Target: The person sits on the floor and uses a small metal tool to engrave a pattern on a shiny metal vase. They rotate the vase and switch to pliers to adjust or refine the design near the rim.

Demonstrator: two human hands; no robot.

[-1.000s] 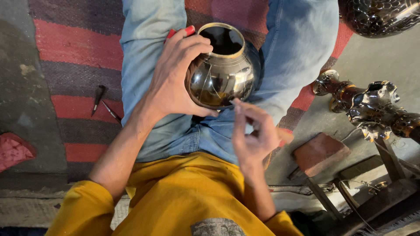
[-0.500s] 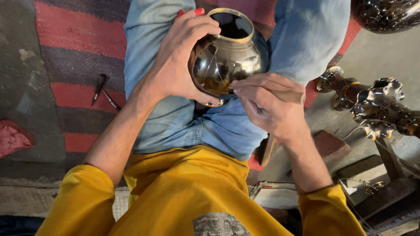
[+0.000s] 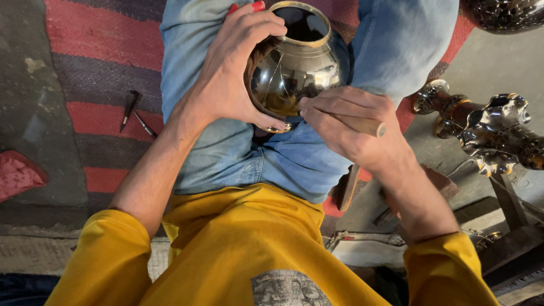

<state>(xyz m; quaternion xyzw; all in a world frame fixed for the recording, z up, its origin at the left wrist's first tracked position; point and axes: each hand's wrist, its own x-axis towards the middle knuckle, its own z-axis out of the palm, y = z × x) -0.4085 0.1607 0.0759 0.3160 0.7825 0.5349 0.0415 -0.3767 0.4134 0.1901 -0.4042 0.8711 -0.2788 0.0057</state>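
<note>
A shiny round metal pot (image 3: 294, 73) with a dark open mouth rests in my lap, between my blue-jeaned legs. My left hand (image 3: 235, 71) wraps around the pot's left side, thumb under its base. My right hand (image 3: 345, 127) is closed on a wooden-handled tool (image 3: 362, 124), the handle's end sticking out to the right. The tool's tip meets the pot's lower wall and is hidden by my fingers.
Two small dark metal tools (image 3: 135, 113) lie on the red and grey striped rug (image 3: 96, 62) at left. Ornate polished metal pieces (image 3: 487, 130) stand at right, another shiny vessel (image 3: 501, 12) at top right. A red cloth (image 3: 17, 175) lies at far left.
My right hand rose from below the pot to its lower right side and now grips the wooden-handled tool against it. My left hand kept hold of the pot.
</note>
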